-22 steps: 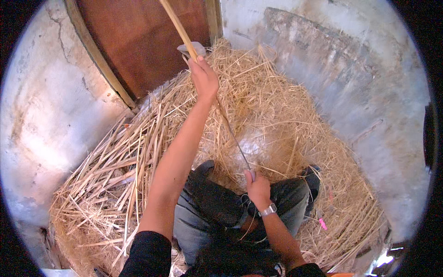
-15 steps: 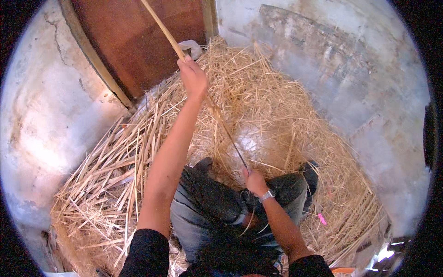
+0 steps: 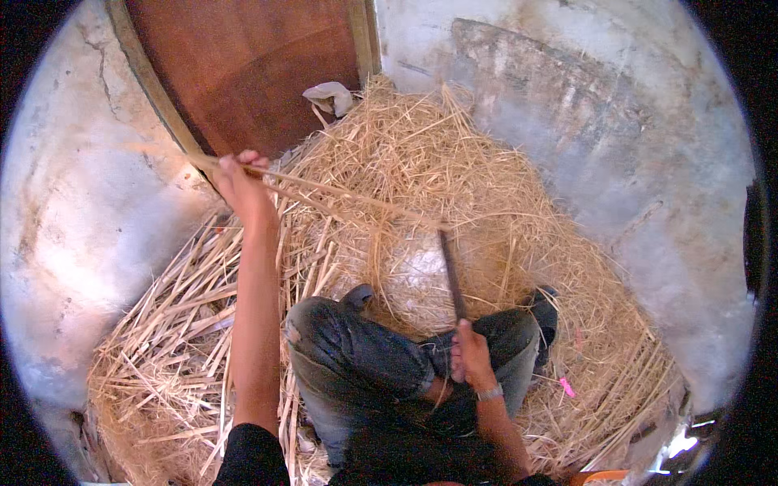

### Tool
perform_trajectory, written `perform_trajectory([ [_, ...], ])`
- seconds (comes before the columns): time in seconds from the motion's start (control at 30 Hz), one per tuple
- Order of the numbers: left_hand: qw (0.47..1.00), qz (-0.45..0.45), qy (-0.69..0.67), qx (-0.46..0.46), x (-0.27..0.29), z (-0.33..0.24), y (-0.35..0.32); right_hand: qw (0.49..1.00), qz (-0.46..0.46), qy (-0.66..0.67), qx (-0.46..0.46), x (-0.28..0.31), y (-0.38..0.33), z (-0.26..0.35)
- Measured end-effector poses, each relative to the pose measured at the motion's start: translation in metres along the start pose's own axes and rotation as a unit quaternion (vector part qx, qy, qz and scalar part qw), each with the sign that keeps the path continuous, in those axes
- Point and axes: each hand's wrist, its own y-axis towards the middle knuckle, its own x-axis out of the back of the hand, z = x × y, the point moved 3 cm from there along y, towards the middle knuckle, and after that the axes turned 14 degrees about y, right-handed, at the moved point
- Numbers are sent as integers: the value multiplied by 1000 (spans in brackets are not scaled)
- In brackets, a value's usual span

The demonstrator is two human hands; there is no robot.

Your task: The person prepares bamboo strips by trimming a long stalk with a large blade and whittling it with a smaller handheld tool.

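Note:
My left hand point(image 3: 245, 190) is raised near the lower end of the door, closed around long, thin pale strips point(image 3: 348, 194) that look like split bamboo. The strips are blurred by motion and fork apart to the right of that hand. My right hand point(image 3: 472, 356), a watch on its wrist, grips a knife point(image 3: 450, 271) above my right knee. Its long dark blade points away from me, the tip close to the far end of a strip. Whether they touch I cannot tell.
I sit cross-legged in dark jeans point(image 3: 356, 344) amid a heap of thin shavings point(image 3: 421, 146). Longer strips point(image 3: 203, 300) lie to the left. A brown door point(image 3: 251, 73), a whitish bag point(image 3: 331, 97) and stained walls point(image 3: 559, 121) stand around. A pink scrap point(image 3: 566, 387) lies at right.
My left hand has moved left and slightly nearer, swinging the strip from steep to nearly level. The knife has come away from along the strip; my right hand has shifted slightly right and nearer.

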Motion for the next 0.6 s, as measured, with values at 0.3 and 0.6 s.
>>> perform_trajectory([
  [0.3,984,1,-130,122,31,9,-81,935,-122,2,333,8,-39,73],
  [0.6,943,98,-203,244,-28,-21,-183,901,-57,-127,410,-20,-62,113],
])
